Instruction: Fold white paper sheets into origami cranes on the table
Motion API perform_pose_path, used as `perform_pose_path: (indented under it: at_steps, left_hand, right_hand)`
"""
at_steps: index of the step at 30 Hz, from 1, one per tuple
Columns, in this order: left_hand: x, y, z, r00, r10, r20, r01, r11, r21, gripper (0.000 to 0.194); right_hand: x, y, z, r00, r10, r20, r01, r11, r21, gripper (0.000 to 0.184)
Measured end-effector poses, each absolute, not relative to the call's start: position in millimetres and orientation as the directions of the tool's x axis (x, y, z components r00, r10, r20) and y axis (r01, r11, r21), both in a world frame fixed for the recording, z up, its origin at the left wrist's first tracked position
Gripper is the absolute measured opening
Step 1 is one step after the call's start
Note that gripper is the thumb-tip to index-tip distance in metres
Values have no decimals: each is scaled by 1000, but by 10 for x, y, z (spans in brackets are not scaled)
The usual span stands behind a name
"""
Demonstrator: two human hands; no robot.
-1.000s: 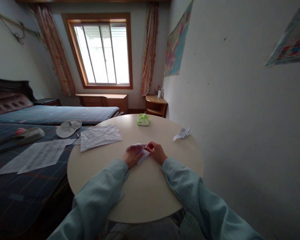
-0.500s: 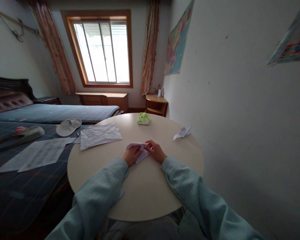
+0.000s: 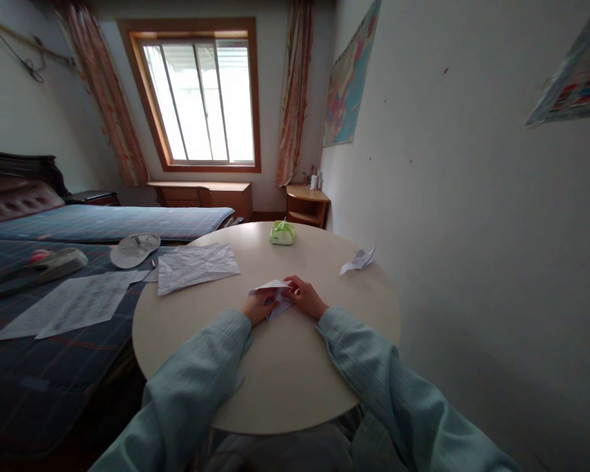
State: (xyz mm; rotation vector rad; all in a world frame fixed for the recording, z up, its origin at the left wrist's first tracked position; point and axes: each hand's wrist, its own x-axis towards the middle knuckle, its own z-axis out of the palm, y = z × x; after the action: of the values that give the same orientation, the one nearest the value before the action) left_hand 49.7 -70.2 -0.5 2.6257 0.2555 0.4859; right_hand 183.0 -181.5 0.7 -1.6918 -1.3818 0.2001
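A folded sheet of white paper (image 3: pixel 278 308) is between my hands over the middle of the round table (image 3: pixel 295 373). My left hand (image 3: pixel 259 306) lies on its left side, fingers closed on the paper and partly covered by a raised flap. With bent fingers my right hand (image 3: pixel 305 296) grips the paper's right edge near the top. Part of the folds is hidden behind my fingers.
Beyond my hands stands a green tissue pack (image 3: pixel 282 233). A folded paper piece (image 3: pixel 358 261) lies at the table's right, a creased sheet (image 3: pixel 197 269) at its left. Printed sheets (image 3: pixel 78 303) and a cap (image 3: pixel 135 250) rest on the bed. The wall (image 3: pixel 472 229) is close on the right.
The upper flap of the paper has lifted and now stands over my left fingers. My right fingers have shifted slightly inward along the edge; both arms stay nearly still.
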Motion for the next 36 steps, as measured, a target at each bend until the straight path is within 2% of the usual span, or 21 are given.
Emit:
perform_pose_path:
  at_steps: [7,12,16,19,22,26,29,36]
  left_hand:
    - [502,-654,-31,932,237,273,67,-856,513,14]
    - [506,-616,-73,930,190,316,-34,-808,588,40]
    - [499,-631,-68,928,230,294,13,-806,592,46]
    - [486,-667,-31,918,261,298,34,-800,599,41]
    - [474,-702,15,915,277,293,44,-790,611,27]
    - [467,-720,44,911,294,289,52,-778,625,11]
    - [472,-722,42,911,298,283,49,-762,645,7]
    - [476,-743,51,904,328,275,73,-750,657,5]
  right_hand:
    - [1840,-1807,-15,349,843,409,697,59,-715,30]
    - [1829,-1817,7,349,848,398,687,57,-724,32]
    - [1814,-1822,24,356,845,399,686,54,-725,30]
    - [1793,-1828,47,365,835,412,681,62,-729,25]
    - [1785,-1837,70,374,817,439,670,89,-737,21]
    - [1820,-1836,73,416,788,454,571,162,-805,16]
    - [1848,-1819,55,452,769,453,516,189,-836,14]
    - [1836,-1794,40,443,780,442,552,151,-820,17]
